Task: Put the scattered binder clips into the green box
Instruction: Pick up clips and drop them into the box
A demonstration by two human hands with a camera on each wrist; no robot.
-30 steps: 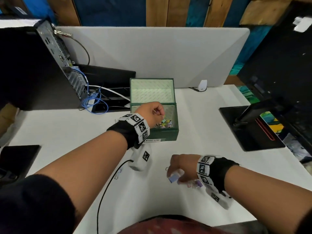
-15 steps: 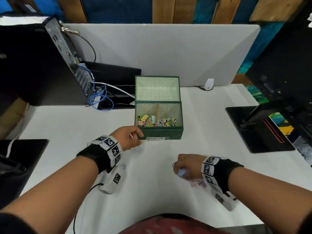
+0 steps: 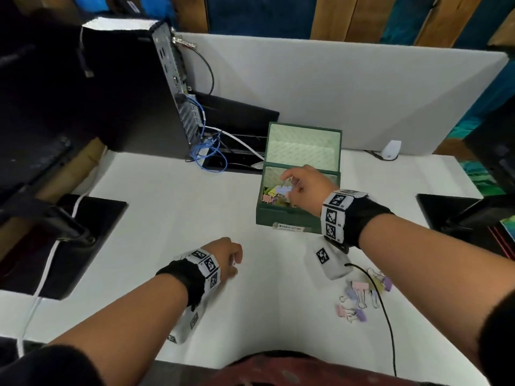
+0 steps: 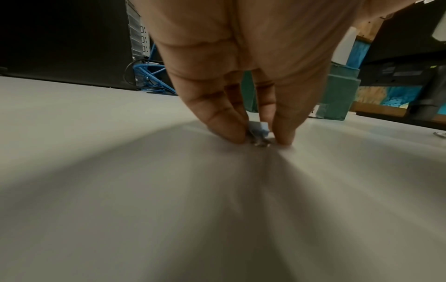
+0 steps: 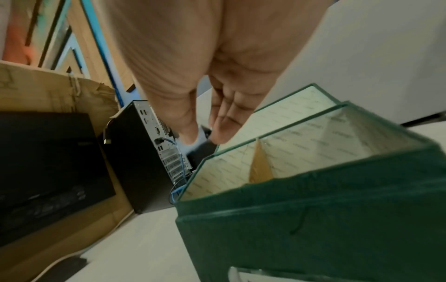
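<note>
The green box (image 3: 281, 215) stands open mid-table with several coloured binder clips (image 3: 271, 196) inside. My right hand (image 3: 288, 188) hovers over its front compartment, thumb and fingers pinching a pale blue clip (image 3: 284, 190); the right wrist view shows the right hand (image 5: 204, 140) over the box (image 5: 313, 219). My left hand (image 3: 235, 264) is down on the white table (image 3: 172, 218) near the front. In the left wrist view the left hand (image 4: 259, 137) pinches a light blue clip (image 4: 260, 129) against the tabletop. Several pastel clips (image 3: 359, 296) lie scattered at the front right.
A black computer tower (image 3: 125, 87) with blue cables (image 3: 206, 154) stands at the back left. Black monitor bases sit at the left (image 3: 69, 240) and right (image 3: 459, 213). A grey divider panel (image 3: 334, 93) closes the back. A black cord (image 3: 386, 316) runs past the scattered clips.
My right hand rose from the table with the pale blue clip to above the box. My left hand left the box, came down to the table and took hold of a clip.
</note>
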